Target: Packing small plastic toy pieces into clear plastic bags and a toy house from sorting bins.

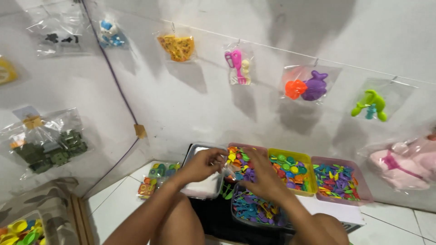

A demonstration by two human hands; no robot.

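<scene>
Both hands (227,168) pinch something hidden over the toy trays (290,172).

A home packing corner: bagged toys (309,85) hang on a wall wire (272,45) above the fingers, trays of plastic pieces (290,170) on a tiled floor (118,204).

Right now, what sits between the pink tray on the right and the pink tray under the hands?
In the head view, a yellow tray of mixed coloured toy pieces sits between the right pink tray and the left pink tray.
</scene>
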